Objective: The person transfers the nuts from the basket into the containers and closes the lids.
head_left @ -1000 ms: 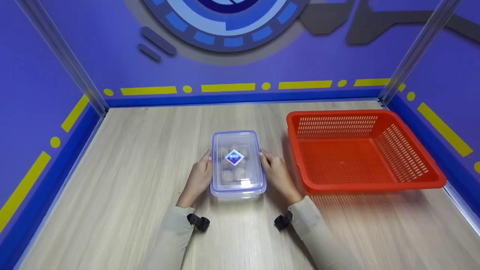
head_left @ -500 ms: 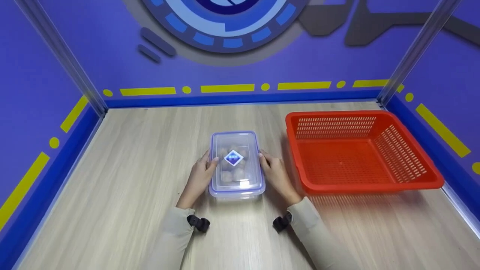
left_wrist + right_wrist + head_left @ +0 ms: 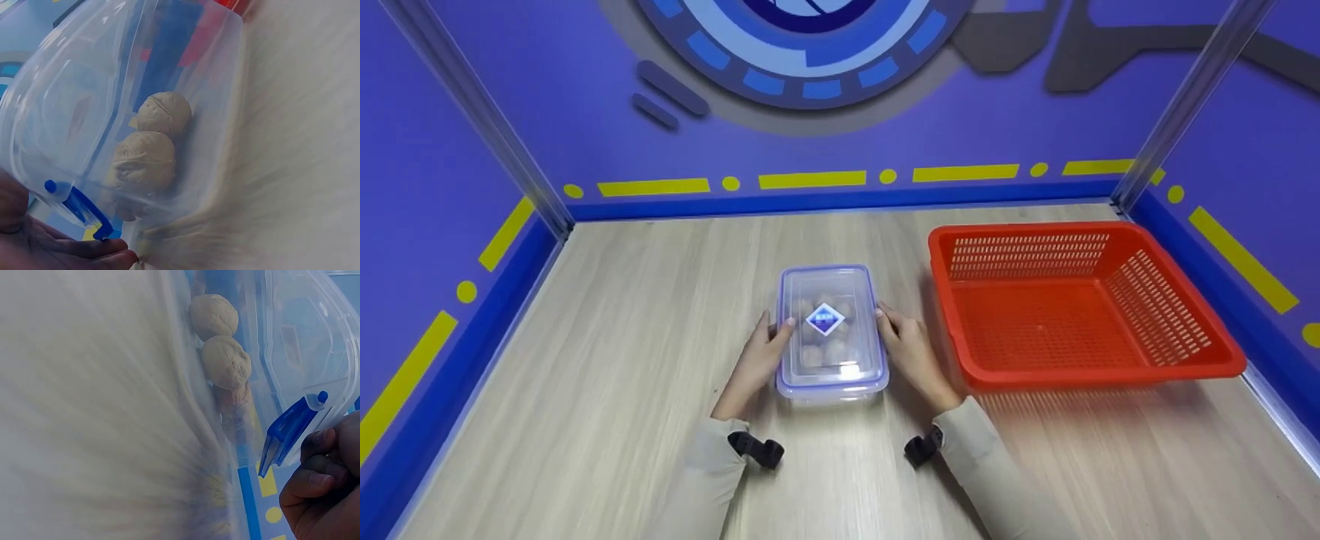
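Observation:
A clear plastic food container (image 3: 851,289) with a blue-edged lid and a diamond label stands mid-table. Walnuts (image 3: 145,160) show through its wall in both wrist views. My left hand (image 3: 754,364) grips the container's left side, thumb on the lid's edge. In the left wrist view its fingers (image 3: 107,247) lie by the lower end of a blue latch (image 3: 84,209), which stands out from the wall. My right hand (image 3: 916,360) holds the right edge. On that side another blue latch (image 3: 288,430) angles outward beside the curled fingers (image 3: 306,486). The lid sits on the container.
A red plastic basket (image 3: 1099,379) with slotted sides stands to the right of my right hand. Blue panels (image 3: 810,150) wall the wooden table (image 3: 660,300) at the back and both sides.
My left thumb has come up from the container's side onto the lid's edge, and the left fingers have shifted slightly. The right hand keeps nearly the same place. The basket has not moved.

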### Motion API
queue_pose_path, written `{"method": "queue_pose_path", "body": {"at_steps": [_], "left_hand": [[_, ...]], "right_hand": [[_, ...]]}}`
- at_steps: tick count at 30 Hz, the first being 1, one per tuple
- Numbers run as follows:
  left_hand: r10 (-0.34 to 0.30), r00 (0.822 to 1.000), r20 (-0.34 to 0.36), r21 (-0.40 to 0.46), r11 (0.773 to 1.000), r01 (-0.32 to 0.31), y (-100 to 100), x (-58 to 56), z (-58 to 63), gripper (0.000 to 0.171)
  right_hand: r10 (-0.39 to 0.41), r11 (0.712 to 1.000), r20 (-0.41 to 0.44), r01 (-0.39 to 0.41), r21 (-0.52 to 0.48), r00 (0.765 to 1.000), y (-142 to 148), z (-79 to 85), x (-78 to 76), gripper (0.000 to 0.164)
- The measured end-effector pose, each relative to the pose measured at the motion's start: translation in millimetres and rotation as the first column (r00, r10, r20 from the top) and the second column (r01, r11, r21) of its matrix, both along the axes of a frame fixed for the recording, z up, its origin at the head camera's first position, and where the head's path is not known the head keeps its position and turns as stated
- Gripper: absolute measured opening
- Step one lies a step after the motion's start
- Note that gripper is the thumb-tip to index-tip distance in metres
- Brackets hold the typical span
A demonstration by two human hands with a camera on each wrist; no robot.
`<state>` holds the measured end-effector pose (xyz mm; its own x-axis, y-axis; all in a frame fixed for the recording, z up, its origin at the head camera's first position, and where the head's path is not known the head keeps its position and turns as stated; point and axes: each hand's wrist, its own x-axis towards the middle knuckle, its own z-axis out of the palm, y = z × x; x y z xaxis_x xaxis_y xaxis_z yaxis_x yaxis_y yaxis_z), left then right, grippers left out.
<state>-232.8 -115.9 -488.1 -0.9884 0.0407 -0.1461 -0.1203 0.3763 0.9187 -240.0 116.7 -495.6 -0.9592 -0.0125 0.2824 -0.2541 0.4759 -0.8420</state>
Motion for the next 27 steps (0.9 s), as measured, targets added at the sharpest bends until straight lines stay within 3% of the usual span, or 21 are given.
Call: {"method": "queue_pose_path", "body": {"at_steps": [8, 14, 21, 27], "left_hand": [[-0.026, 0.997, -0.07, 0.026, 0.999, 0.028, -0.7, -2.0, -2.8, 0.059], [0.011, 0.996, -0.084, 0.096, 0.995, -0.003, 0.6, -1.6, -2.3, 0.055], [0.079, 0.994, -0.076, 0.037, 0.996, -0.076, 1.5, -1.2, -0.2, 0.066], [0.093, 0.991, -0.1, -0.013, 0.995, -0.095, 1.6, -3.1, 0.6, 0.069]], "right_hand": [[-0.019, 1.0, 0.006, 0.019, 0.02, 1.0, -0.8, -0.6, -0.4, 0.034], [-0.02, 1.0, 0.032, 0.02, 0.007, 0.999, -1.0, 0.5, 1.0, 0.036], [-0.016, 1.0, 0.041, 0.016, 0.007, 0.999, -0.3, 0.6, 0.3, 0.037], [-0.009, 1.0, 0.045, 0.01, -0.005, 0.999, -0.7, 0.5, 0.0, 0.038]]}}
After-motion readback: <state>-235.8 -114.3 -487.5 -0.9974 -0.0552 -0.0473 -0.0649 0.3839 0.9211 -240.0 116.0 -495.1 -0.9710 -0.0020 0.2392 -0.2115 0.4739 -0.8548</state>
